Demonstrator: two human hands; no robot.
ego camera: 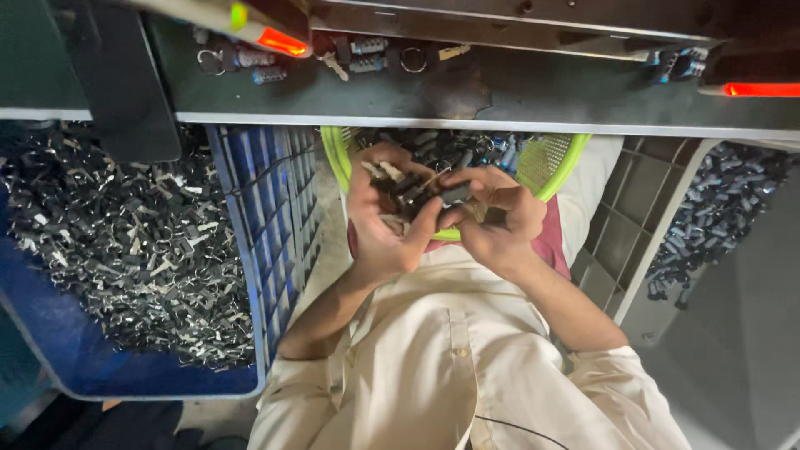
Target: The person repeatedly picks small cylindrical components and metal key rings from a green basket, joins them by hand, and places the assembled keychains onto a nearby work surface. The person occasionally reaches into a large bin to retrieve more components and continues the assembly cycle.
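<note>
Workshop: workbench (500,104), crates of metal parts (142,242)

1 head-worn camera looked steeply down the person's own chest, close over the left hand (385,221) and right hand (492,218); the workbench edge (467,125) crossed the top; its far side was perhaps cut off.

both hands (442,218) cup small dark parts (410,190), perhaps clips, over green basket (335,157).

Cream button-front shirt (454,375) below the hands, short sleeves rolled at the elbows, one pale button on the placket, thin dark cord across the lower right hem, bare forearms
</note>
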